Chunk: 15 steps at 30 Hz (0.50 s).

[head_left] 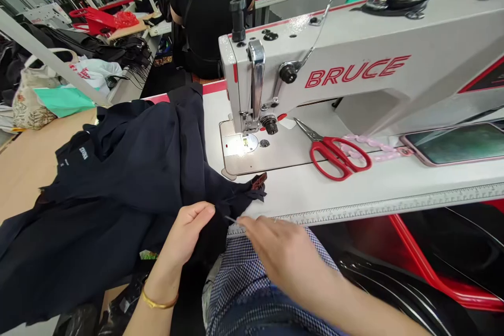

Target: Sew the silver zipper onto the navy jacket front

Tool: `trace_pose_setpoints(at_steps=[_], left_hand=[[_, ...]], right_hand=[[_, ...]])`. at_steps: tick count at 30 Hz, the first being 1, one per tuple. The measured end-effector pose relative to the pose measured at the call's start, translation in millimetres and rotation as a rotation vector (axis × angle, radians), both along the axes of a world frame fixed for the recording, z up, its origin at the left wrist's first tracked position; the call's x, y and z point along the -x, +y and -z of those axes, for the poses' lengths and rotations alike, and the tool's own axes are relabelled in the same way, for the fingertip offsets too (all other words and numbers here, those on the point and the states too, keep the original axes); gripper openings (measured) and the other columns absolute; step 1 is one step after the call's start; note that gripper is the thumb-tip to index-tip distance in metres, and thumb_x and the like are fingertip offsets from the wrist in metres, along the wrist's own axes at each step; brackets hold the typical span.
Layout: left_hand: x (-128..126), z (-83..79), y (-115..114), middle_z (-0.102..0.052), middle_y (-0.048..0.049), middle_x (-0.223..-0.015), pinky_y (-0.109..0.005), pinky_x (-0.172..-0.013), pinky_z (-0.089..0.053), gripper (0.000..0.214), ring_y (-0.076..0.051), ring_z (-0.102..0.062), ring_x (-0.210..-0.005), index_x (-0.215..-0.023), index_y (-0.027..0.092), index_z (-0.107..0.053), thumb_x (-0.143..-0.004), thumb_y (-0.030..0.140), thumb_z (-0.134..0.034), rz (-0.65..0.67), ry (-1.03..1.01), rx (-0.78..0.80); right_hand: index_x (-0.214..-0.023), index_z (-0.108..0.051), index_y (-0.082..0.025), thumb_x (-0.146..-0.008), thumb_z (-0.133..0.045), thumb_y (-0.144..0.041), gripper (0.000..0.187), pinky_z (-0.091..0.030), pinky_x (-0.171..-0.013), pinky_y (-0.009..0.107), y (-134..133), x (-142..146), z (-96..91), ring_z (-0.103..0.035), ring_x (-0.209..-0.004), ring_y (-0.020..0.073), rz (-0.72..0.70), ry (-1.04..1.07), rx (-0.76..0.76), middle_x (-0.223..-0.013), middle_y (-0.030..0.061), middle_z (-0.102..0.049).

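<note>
Far left: one tote (33, 92), one teal sheet (65, 101) and one white plastic bag (100, 72) with red print, not legible. Behind them, one red basket (98, 20); at least one further machine (49, 16) stands at the rear.

One dark garment (149, 152) covers the left end of the white worktop (291, 189) and hangs over its front edge. Two small tags sit at its neck: the larger label (83, 153) has pale lettering, not read with certainty; the smaller is unreadable. The garment's right end is ragged, with a reddish-brown patch, and lies just in front of the machine bed.

Left hand (192, 228), one gold bracelet (159, 299) at the wrist: grip closed, thumb and fingers pinching the garment near the worktop's front edge. One co-worker (212, 10) in black sits beyond, back turned.

Right hand (275, 247): grip closed on one thin metal tool (231, 219), its tip directed at the garment; contact cannot be confirmed.

One sewing machine (354, 58), marked "BRUCE" in red. Before its arm, one pair of red-handled scissors (334, 152), blades together; one pink chain (378, 149); one phone (457, 144). One ruler strip (374, 203) runs along the front edge, figures too small to read.
</note>
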<state>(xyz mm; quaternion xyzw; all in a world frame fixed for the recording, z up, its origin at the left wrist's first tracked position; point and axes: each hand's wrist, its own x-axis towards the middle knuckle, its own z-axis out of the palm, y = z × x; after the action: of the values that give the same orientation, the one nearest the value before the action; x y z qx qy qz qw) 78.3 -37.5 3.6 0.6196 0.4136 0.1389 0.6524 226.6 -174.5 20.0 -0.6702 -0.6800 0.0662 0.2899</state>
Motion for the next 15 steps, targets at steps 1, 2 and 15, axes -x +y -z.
trace_pose_setpoints(at_steps=[1, 2, 15], left_hand=[[0, 0.0, 0, -0.027, 0.0045, -0.055, -0.020, -0.049, -0.023, 0.037, -0.008, -0.023, -0.055, -0.054, 0.015, -0.039, -0.076, 0.040, -0.056, 0.005, -0.001, -0.011], [0, 0.1, 0, -0.027, 0.0044, -0.055, -0.020, -0.049, -0.023, 0.037, -0.008, -0.023, -0.055, -0.054, 0.015, -0.039, -0.076, 0.040, -0.056, 0.008, -0.003, -0.022], [4, 4.1, 2, -0.032, 0.0038, -0.057, -0.020, -0.053, -0.028, 0.036, -0.009, -0.027, -0.057, -0.057, 0.015, -0.044, -0.078, 0.042, -0.053, 0.054, 0.017, -0.049]], right_hand=[[-0.110, -0.053, -0.012, -0.084, -0.035, -0.007, 0.031, -0.037, -0.052, 0.024, 0, 11, 4.4, -0.053, -0.056, 0.0127, -0.009, 0.006, -0.005, -0.069, 0.0014, -0.058], [-0.114, -0.050, -0.011, -0.083, -0.036, -0.006, 0.034, -0.037, -0.051, 0.025, 2, 19, 8.6, -0.053, -0.055, 0.0133, -0.007, -0.002, -0.005, -0.070, 0.0015, -0.059], [-0.122, -0.048, -0.011, -0.080, -0.038, -0.006, 0.043, -0.035, -0.048, 0.026, 10, 24, 23.8, -0.051, -0.051, 0.0131, 0.020, -0.124, 0.083, -0.069, 0.0023, -0.059]])
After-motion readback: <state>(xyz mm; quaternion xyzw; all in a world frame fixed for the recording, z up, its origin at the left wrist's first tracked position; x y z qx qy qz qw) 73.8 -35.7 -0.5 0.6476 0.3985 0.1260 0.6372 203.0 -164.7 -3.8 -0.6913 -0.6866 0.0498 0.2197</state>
